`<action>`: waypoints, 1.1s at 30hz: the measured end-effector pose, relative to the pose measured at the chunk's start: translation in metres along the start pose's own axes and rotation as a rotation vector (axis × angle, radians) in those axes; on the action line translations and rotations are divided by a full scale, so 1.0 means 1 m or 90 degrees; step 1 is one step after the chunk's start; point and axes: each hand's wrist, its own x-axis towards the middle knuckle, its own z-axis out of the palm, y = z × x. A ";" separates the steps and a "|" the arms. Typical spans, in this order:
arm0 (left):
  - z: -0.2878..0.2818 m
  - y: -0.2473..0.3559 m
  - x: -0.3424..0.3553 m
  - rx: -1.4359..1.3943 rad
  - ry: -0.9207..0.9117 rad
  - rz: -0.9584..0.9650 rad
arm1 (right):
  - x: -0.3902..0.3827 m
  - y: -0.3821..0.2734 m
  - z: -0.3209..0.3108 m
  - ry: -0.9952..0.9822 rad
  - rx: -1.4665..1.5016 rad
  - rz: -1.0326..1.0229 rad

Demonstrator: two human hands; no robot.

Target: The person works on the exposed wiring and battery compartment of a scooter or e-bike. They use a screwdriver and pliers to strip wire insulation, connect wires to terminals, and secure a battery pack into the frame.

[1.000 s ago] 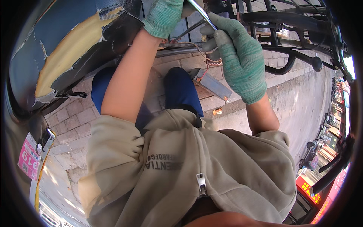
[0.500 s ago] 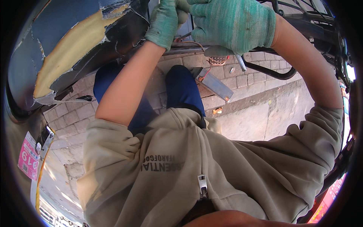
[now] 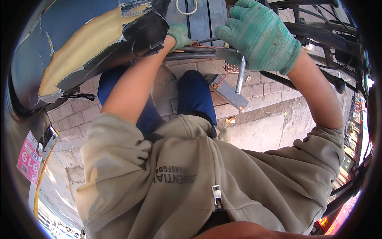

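The metal bar (image 3: 241,73) sits at my right hand (image 3: 264,38), sticking out below the fist on its palm side. Its long axis runs almost straight down the view toward the wearer, the lower end leaning a touch left. I see those right fingers curled in and take them as closed round the bar's upper end, though the grip itself is hidden behind the glove. The right hand is plainly the nearer one; my left hand (image 3: 180,36) lies well apart, up and to the left of the bar, reaching in under the torn seat (image 3: 81,55). I cannot tell whether its fingers are spread or pinching.

A thin dark rod (image 3: 207,40) spans the gap between my two hands; I can't make out whether it joins the bar. Just below it runs a ribbed hose (image 3: 197,49). The bar's free end overlaps the grey block (image 3: 228,94) on the pavement (image 3: 260,89), and I can't judge if they touch. Beyond the hands I have the grooved panel (image 3: 201,24) with a white loop (image 3: 187,14) over it.
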 end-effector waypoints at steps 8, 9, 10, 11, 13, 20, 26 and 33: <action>-0.012 0.005 0.013 0.112 -0.081 0.018 | 0.019 0.032 0.007 0.018 -0.047 -0.096; -0.012 0.006 0.014 0.128 -0.083 0.036 | 0.017 0.028 0.010 0.049 -0.048 -0.078; -0.013 0.005 0.016 0.091 -0.085 0.023 | 0.015 0.025 0.011 0.081 -0.050 -0.061; -0.011 0.006 0.017 0.047 -0.081 0.029 | 0.012 0.018 0.015 0.174 -0.059 -0.033; -0.008 0.006 0.020 0.061 -0.099 0.058 | 0.010 0.010 0.022 0.237 -0.005 0.072; -0.002 0.004 0.026 0.138 -0.089 0.135 | -0.006 -0.016 0.026 0.197 0.046 0.241; 0.001 0.001 0.026 0.122 -0.095 0.181 | -0.025 0.016 0.006 0.225 0.297 -0.001; -0.001 0.006 0.032 0.179 -0.128 0.181 | -0.028 0.016 0.007 0.118 0.123 -0.060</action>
